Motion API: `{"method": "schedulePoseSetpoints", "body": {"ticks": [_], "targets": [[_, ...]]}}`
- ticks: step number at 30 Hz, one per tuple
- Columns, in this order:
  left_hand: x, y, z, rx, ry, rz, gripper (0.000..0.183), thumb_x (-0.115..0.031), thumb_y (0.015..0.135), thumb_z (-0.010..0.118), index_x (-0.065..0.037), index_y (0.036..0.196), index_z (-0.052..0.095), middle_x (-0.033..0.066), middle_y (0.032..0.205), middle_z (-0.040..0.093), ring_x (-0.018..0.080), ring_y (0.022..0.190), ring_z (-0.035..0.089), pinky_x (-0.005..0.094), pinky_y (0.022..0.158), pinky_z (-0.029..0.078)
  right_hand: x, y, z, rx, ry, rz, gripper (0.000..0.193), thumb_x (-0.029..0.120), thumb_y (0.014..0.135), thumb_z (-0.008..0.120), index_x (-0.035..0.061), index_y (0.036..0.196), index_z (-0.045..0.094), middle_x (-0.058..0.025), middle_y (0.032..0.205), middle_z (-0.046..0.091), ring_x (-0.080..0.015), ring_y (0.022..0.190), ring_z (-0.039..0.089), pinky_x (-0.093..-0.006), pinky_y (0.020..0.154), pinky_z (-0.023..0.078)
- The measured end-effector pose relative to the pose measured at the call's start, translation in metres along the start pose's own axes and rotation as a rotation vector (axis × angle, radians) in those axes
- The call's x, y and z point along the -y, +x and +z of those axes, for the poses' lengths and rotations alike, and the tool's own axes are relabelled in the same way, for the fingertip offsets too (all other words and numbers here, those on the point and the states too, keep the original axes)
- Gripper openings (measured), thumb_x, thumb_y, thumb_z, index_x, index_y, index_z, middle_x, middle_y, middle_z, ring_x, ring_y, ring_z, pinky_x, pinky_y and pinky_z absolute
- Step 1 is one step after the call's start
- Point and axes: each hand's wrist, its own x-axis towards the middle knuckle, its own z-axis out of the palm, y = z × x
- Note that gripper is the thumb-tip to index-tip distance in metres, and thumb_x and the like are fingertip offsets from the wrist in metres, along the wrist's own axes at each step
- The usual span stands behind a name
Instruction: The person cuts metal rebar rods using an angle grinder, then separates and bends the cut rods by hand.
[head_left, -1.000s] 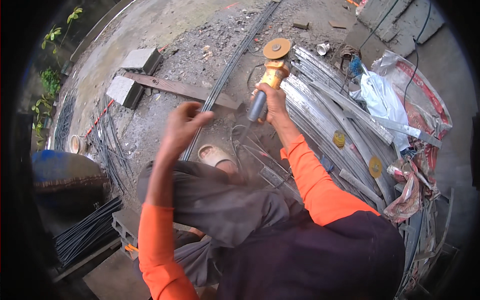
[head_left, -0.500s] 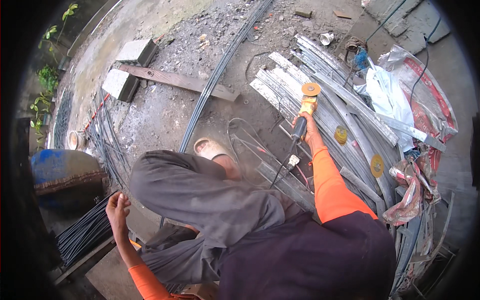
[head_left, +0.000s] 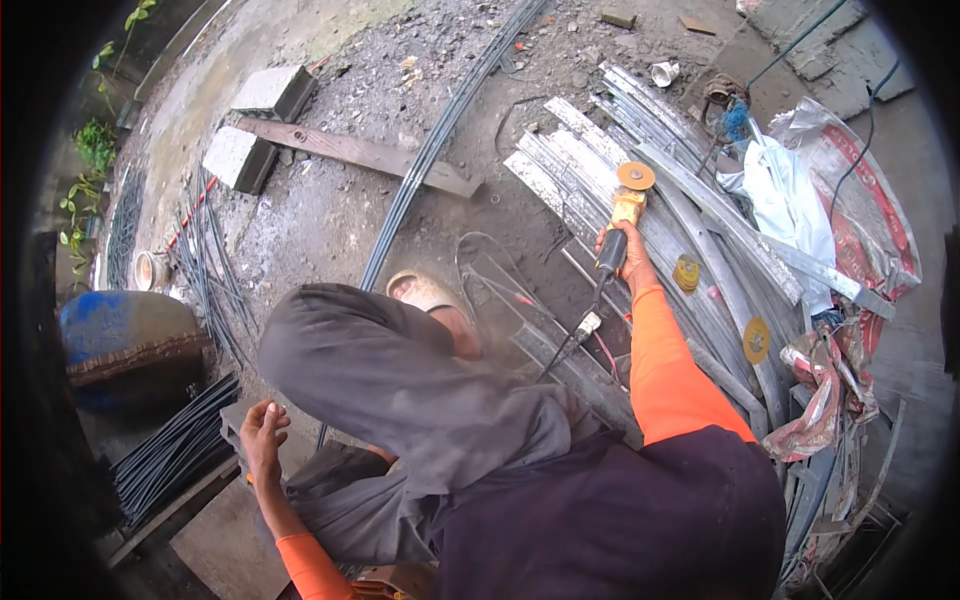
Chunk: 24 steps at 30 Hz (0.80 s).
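Observation:
An angle grinder (head_left: 628, 208), yellow and black with an orange disc, is gripped in my right hand (head_left: 634, 256). It lies over the pile of grey metal strips (head_left: 585, 175), with its disc turned away from me. From its rear a dark cord runs to a white plug connector (head_left: 588, 325). A small stack of yellow discs (head_left: 686, 272) and a single yellow disc (head_left: 756, 340) rest on the strips to the right. My left hand (head_left: 264, 440) hangs beside my bent knee, fingers loosely curled and apart, holding nothing that I can see.
Long steel rods (head_left: 425, 160) cross the ground ahead, over a wooden plank (head_left: 350, 150) beside two concrete blocks (head_left: 240, 160). A blue-stained drum (head_left: 130, 325) and a bundle of dark rods (head_left: 170, 465) are at left. White and red sacks (head_left: 790, 195) lie at right.
My left hand has moved right and down, closer to my leg, and its fingers have loosened. My right hand and the grinder have shifted slightly to the right in the view.

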Motion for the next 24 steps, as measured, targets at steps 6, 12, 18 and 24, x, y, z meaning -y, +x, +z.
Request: {"method": "schedulePoseSetpoints", "body": {"ticks": [6, 12, 18, 24], "targets": [[-0.004, 0.003, 0.013, 0.032, -0.015, 0.027, 0.039, -0.040, 0.099, 0.068, -0.008, 0.121, 0.064, 0.0010, 0.099, 0.070, 0.0092, 0.086, 0.066, 0.0271, 0.071, 0.048, 0.003, -0.002, -0.003, 0.043, -0.002, 0.039, 0.038, 0.031, 0.086, 0.074, -0.0014, 0.100, 0.060, -0.0122, 0.084, 0.067, -0.0240, 0.072, 0.069, -0.0399, 0.069, 0.063], [-0.009, 0.002, 0.021, 0.094, -0.032, 0.083, 0.045, -0.035, 0.097, 0.068, 0.000, 0.125, 0.062, 0.0057, 0.102, 0.070, 0.0120, 0.088, 0.066, 0.0275, 0.073, 0.048, 0.004, -0.006, -0.007, -0.012, -0.018, 0.005, 0.037, 0.030, 0.088, 0.072, -0.0006, 0.103, 0.058, -0.0128, 0.086, 0.067, -0.0242, 0.072, 0.069, -0.0409, 0.066, 0.063], [-0.004, 0.000, 0.023, 0.120, -0.036, 0.134, 0.045, -0.032, 0.097, 0.069, 0.002, 0.125, 0.062, 0.0071, 0.101, 0.071, 0.0124, 0.087, 0.065, 0.0264, 0.072, 0.048, 0.009, -0.010, -0.006, -0.092, -0.083, -0.036, 0.038, 0.029, 0.090, 0.071, -0.0011, 0.107, 0.056, -0.0140, 0.086, 0.067, -0.0247, 0.070, 0.069, -0.0414, 0.064, 0.063], [-0.009, -0.005, 0.025, 0.118, 0.007, 0.185, 0.042, -0.028, 0.097, 0.069, 0.006, 0.122, 0.062, 0.0074, 0.097, 0.068, 0.0129, 0.085, 0.064, 0.0271, 0.073, 0.049, 0.010, -0.012, 0.000, -0.136, -0.147, -0.036, 0.038, 0.026, 0.090, 0.071, -0.0005, 0.111, 0.054, -0.0139, 0.086, 0.068, -0.0247, 0.069, 0.070, -0.0405, 0.061, 0.063]]}}
